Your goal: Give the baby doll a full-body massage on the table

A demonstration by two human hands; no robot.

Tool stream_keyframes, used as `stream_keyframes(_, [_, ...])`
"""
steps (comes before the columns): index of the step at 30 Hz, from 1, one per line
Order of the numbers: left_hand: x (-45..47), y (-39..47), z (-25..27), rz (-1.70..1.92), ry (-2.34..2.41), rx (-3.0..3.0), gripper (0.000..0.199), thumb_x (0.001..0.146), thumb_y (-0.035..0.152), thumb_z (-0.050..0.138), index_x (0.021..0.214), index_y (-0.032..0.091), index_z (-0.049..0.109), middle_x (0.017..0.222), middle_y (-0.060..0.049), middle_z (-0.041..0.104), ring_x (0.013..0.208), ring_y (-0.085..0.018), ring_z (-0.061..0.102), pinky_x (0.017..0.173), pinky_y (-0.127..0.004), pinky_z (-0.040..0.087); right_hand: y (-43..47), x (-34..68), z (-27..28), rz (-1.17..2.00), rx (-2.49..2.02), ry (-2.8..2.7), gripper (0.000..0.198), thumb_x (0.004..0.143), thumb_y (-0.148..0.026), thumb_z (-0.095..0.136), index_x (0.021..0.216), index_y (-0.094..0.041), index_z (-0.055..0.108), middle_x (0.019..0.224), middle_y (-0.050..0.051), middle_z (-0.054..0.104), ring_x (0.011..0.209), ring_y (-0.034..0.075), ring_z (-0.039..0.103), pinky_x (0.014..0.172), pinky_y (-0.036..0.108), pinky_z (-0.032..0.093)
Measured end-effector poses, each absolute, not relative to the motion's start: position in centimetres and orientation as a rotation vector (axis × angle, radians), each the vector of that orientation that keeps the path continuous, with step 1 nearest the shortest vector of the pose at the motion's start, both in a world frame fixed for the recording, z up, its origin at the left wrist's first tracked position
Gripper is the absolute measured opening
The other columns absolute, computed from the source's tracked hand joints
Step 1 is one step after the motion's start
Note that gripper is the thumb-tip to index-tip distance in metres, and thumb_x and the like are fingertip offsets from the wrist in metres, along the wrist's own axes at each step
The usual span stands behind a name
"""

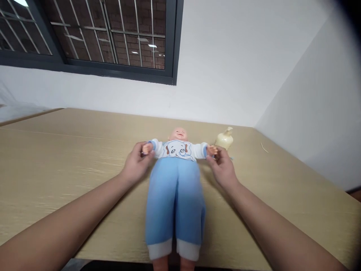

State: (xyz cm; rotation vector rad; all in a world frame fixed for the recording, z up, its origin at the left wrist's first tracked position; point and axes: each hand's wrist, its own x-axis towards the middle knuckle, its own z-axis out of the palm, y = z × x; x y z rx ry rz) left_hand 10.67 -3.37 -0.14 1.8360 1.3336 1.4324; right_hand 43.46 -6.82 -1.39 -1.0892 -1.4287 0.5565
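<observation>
A baby doll [176, 188] lies on its back on the table, its head toward the wall and its feet at the near edge. It wears blue trousers with white cuffs and a white top with an elephant face. Both doll arms are stretched out sideways. My left hand [138, 161] is closed around the doll's hand on the left side. On the other side, my right hand [223, 167] grips the doll's other hand and wrist. Just beyond my right hand stands a pale yellow pump bottle [225, 140], its lower part partly hidden by that hand.
The wooden table [84, 158] reaches back to a white wall [239, 67]. A thin pale strip [264, 147] lies at the right. Above the table is a dark-framed window [113, 34] with metal bars. Clear plastic sheeting [19, 107] shows at the far left.
</observation>
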Motion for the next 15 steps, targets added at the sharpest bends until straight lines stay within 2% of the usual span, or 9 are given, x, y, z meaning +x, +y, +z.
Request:
stream_keyframes(3, [11.5,-4.9,0.2,1.18,1.197,2.305,0.059,0.092,0.043,0.061,0.145,0.021,0.045,0.144,-0.012,0.055,0.129,-0.029,0.054,0.11,-0.045,0.042,-8.4,42.0,-0.8,0.372,-1.15,-1.837,0.07,0.084,-0.05,0.072,0.146,-0.029,0.046,0.155,0.011,0.045,0.143,0.034,0.042,0.115,0.056,0.039])
stream_keyframes(5, [11.7,-5.3,0.4,1.01,1.16,2.572,0.066,0.094,0.044,0.058,0.152,0.019,0.038,0.156,-0.014,0.041,0.143,-0.032,0.04,0.117,-0.048,0.034,-9.0,41.4,-0.5,0.271,-1.202,-2.026,0.078,0.084,-0.054,0.071,0.151,-0.028,0.042,0.163,0.011,0.032,0.151,0.036,0.026,0.121,0.058,0.029])
stream_keyframes(7, [11.7,-5.3,0.6,0.887,1.175,2.711,0.067,0.096,0.046,0.054,0.154,0.018,0.037,0.159,-0.017,0.036,0.147,-0.033,0.033,0.118,-0.05,0.032,-9.1,41.0,-0.3,0.215,-1.256,-2.128,0.076,0.088,-0.055,0.065,0.154,-0.028,0.038,0.166,0.01,0.024,0.154,0.034,0.018,0.122,0.057,0.026])
stream_keyframes(11, [11.5,-4.8,0.8,0.77,1.15,2.815,0.067,0.097,0.048,0.052,0.155,0.018,0.037,0.157,-0.018,0.038,0.147,-0.035,0.032,0.117,-0.051,0.033,-9.0,40.6,-0.1,0.128,-1.261,-2.209,0.068,0.093,-0.053,0.058,0.153,-0.029,0.039,0.166,0.009,0.022,0.155,0.032,0.014,0.123,0.054,0.026])
stream_keyframes(15, [11.4,-4.6,0.7,0.878,1.153,2.718,0.064,0.097,0.044,0.053,0.153,0.018,0.037,0.157,-0.017,0.038,0.146,-0.031,0.035,0.118,-0.047,0.032,-8.4,40.9,-0.7,0.158,-1.25,-2.074,0.064,0.092,-0.051,0.059,0.15,-0.028,0.043,0.164,0.01,0.027,0.153,0.031,0.023,0.122,0.053,0.028])
